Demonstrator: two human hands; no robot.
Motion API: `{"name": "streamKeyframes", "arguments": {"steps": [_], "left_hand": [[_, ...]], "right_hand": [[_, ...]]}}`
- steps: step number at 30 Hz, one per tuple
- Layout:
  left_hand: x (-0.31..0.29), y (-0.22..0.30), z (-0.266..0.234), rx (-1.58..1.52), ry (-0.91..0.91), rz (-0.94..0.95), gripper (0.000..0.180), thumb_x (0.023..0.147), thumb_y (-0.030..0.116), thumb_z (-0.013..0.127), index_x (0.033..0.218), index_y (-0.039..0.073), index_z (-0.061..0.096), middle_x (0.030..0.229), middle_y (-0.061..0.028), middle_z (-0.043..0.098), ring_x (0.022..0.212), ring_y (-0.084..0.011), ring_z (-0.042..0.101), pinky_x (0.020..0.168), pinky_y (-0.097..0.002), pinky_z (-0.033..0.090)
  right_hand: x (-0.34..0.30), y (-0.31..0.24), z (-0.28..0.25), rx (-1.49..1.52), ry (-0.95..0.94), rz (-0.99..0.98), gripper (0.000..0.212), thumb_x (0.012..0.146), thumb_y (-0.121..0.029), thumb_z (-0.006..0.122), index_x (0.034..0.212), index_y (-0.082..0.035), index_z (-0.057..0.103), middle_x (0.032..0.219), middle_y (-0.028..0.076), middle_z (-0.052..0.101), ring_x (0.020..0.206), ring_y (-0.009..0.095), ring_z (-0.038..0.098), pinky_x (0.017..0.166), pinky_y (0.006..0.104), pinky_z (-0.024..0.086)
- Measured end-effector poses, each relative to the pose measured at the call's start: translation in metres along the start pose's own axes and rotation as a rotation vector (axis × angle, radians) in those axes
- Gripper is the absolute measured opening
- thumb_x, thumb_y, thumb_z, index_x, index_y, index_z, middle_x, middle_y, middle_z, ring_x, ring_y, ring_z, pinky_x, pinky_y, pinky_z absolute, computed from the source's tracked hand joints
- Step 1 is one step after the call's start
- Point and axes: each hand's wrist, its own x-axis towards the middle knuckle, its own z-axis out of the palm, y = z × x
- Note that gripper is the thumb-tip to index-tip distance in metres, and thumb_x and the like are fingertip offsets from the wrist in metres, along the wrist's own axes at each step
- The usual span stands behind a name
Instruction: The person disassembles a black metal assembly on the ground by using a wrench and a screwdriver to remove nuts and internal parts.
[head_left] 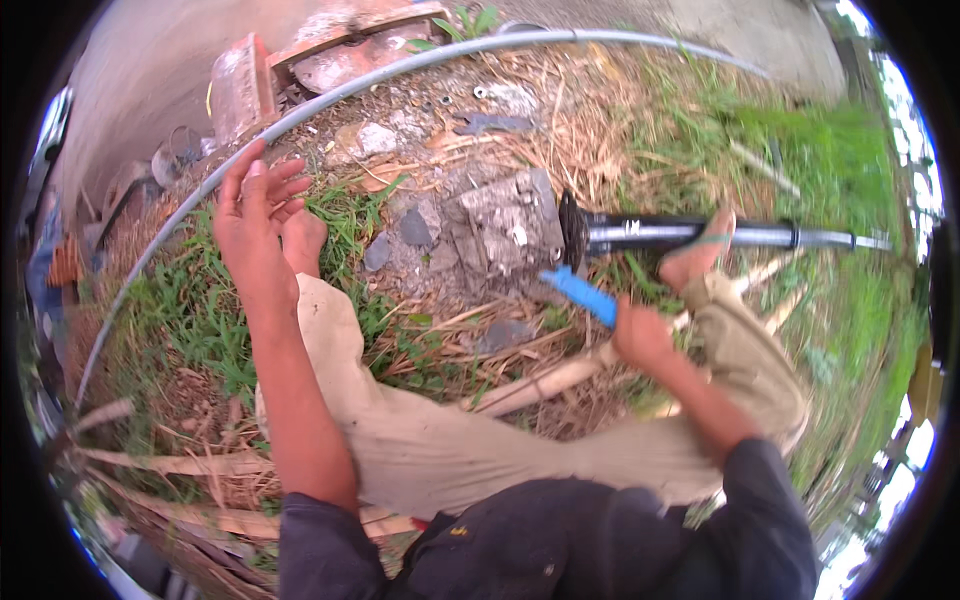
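My left hand [252, 225] is raised at the left, its fingers apart and nothing in them, with the fingertips in front of a long grey pipe [330, 98]. My right hand [641, 337] is closed round a blue, flat, strip-like tool [586, 296]; its exact kind is unclear. The tool's free end points up and left toward a grey, rough block [515, 225] on the ground. To the right of that block lies a black tube [640, 232] with a dark flange at its near end and a silvery far part.
My legs in beige trousers [460, 440] spread around the block, with bare feet on either side. Bamboo-like poles [545, 385], dry stalks and stones [415, 228] lie about. A reddish-white trough-like piece [243, 90] stands by the wall. Grass [840, 160] grows at the right.
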Motion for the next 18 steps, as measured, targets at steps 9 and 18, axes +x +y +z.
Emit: {"name": "streamKeyframes", "arguments": {"steps": [9,18], "left_hand": [[0.000,-0.005,0.005,0.023,0.003,-0.027,0.035,0.109,0.025,0.052,0.136,0.006,0.061,0.111,-0.0123,0.075,0.097,-0.0168,0.071,0.084,-0.0290,0.052],[-0.002,-0.010,-0.009,-0.049,0.012,-0.075,0.036,0.109,0.026,0.052,0.138,0.006,0.060,0.112,-0.0129,0.075,0.098,-0.0172,0.071,0.084,-0.0292,0.053]], "right_hand": [[-0.031,-0.090,-0.058,0.161,0.084,-0.919,0.042,0.079,-0.011,0.066,0.116,-0.005,0.049,0.105,0.016,0.060,0.091,0.040,0.066,0.069,0.0483,0.057],[-0.044,-0.038,-0.034,-0.073,-0.070,-0.373,0.031,0.081,-0.010,0.064,0.109,-0.004,0.053,0.088,0.019,0.070,0.078,0.041,0.071,0.066,0.0508,0.057]]}}
